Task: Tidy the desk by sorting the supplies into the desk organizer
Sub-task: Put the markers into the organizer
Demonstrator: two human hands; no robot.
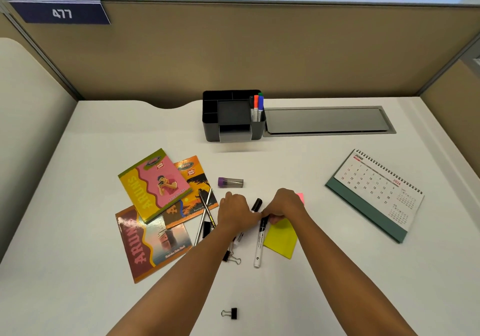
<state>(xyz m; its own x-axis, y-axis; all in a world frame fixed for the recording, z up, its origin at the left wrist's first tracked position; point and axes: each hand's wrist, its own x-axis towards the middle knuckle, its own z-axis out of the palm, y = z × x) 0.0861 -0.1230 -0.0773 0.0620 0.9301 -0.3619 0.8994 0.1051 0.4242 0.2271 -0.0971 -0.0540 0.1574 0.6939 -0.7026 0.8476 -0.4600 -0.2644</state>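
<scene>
The black desk organizer (211, 117) stands at the back of the white desk, with three coloured markers (257, 108) upright in its right compartment. My left hand (237, 213) is curled over a black-capped marker (256, 204) that lies slanted beneath it. My right hand (284, 204) pinches the black cap end of a white marker (259, 244), which lies on the desk pointing toward me. The fingertips of both hands meet between the two markers. A yellow sticky pad (281, 239) and a pink one (300, 197) lie partly under my right hand.
Three notebooks (155, 187) fan out at the left, with two pencils (205, 211) and a black clip (206, 228) beside them. A purple-capped lead tube (230, 182), binder clips (231, 257) (230, 313), a desk calendar (376, 195) and a grey cable hatch (327, 121) are also here.
</scene>
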